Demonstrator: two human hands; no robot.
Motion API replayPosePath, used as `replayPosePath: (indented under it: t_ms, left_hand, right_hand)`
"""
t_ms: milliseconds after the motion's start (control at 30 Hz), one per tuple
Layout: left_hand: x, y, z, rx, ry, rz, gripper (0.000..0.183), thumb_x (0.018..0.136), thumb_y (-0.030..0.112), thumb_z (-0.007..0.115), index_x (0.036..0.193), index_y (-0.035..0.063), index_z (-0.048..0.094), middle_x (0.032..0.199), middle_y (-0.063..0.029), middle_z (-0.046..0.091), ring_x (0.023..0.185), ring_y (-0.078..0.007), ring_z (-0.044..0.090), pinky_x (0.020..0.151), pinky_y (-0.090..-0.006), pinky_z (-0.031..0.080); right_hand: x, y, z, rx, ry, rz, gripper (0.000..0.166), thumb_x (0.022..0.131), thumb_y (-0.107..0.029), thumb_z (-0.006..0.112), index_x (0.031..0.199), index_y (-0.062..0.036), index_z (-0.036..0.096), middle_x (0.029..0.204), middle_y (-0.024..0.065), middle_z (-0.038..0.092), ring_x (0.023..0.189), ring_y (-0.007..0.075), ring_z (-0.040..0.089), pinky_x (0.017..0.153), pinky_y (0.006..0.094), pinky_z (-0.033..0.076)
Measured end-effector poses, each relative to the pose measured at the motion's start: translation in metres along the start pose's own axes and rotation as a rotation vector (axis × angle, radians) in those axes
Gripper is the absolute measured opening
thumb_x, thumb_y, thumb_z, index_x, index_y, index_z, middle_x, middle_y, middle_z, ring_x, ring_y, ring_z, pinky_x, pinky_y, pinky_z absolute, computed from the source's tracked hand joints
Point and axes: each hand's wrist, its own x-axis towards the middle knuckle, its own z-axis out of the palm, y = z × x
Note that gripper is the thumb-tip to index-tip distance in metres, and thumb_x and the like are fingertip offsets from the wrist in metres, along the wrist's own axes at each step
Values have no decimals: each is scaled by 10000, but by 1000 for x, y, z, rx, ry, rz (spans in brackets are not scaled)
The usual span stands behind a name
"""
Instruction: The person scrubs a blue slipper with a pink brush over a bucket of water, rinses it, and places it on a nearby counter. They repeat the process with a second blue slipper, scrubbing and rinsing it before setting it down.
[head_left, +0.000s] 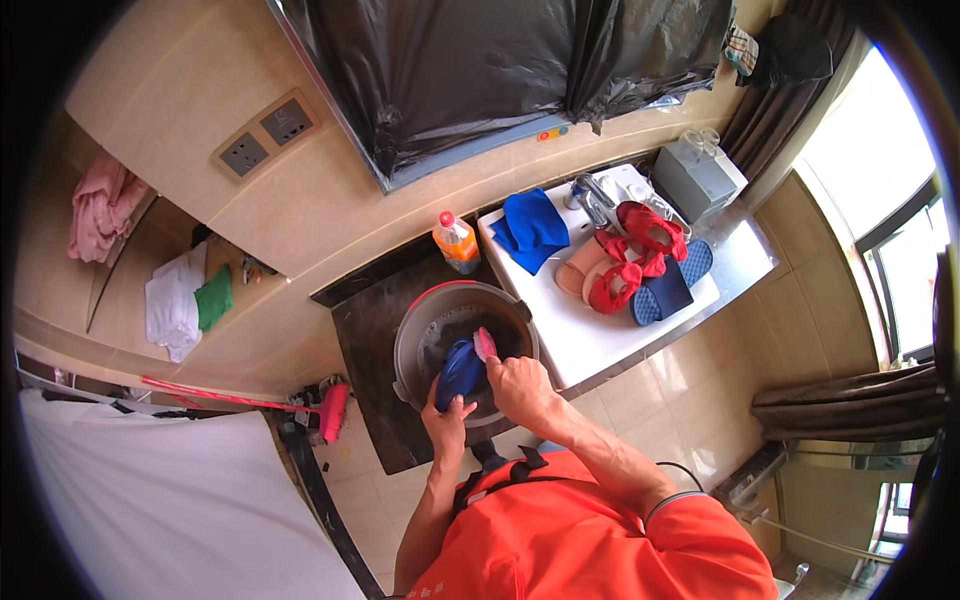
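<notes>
My left hand (448, 421) grips a blue shoe or slipper (460, 373) at its lower end and holds it over a grey bucket (403, 341) of dark water. In my right hand (523, 390) is a pink scrubbing brush (485, 343), its bristles close to the shoe's upper right side; whether they touch is unclear. The bucket stands on a dark stone counter (375, 420). To its right, several red shoes (613, 287), beige slippers (574, 274) and dark blue slides (661, 300) lie on a white washbasin (555, 330).
Behind the bucket stands an orange-labelled plastic bottle (456, 244). A blue cloth (534, 225) lies on the basin near the metal faucet (594, 199), with a grey box (701, 180) beyond. A pink broom (332, 412) is at the left, near a white sheet (172, 495).
</notes>
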Motion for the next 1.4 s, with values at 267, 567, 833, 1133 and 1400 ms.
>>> replayPosePath:
  t_ms: [267,567,833,1133,1400]
  left_hand:
    - [-5,5,7,-67,4,2,562,906,-130,523,1441,33,462,1240,-113,572,923,-144,608,745,-317,635]
    - [-6,15,4,214,-61,267,533,827,-148,566,1342,-9,571,1392,-121,537,1196,-229,565,853,-322,584]
    - [0,28,-8,299,-159,205,547,799,-80,715,1326,-7,590,1498,-111,409,1307,-258,497,988,-359,512]
    - [-5,39,5,329,-63,220,499,836,61,778,1292,-27,597,1491,-146,379,1286,-224,479,1017,-354,489]
    - [-6,30,-13,359,-118,441,645,821,6,777,1384,-56,468,1458,-132,387,1234,-231,518,1036,-346,459]
  right_hand:
    - [20,42,52,11,-125,148,136,857,-100,543,830,-21,651,755,192,690,710,348,706,631,444,568]
    - [2,13,-18,193,65,66,160,790,-40,563,887,-44,689,698,217,656,689,389,679,612,472,538]
    - [-2,20,4,151,21,106,125,816,-54,563,862,-57,679,696,199,664,666,373,683,605,456,550]
    - [12,26,26,73,-40,161,215,819,-57,565,937,-93,742,735,217,677,721,370,695,650,448,558]
    - [18,33,53,113,3,136,139,825,-67,562,754,-20,673,721,209,677,700,378,698,629,458,565]
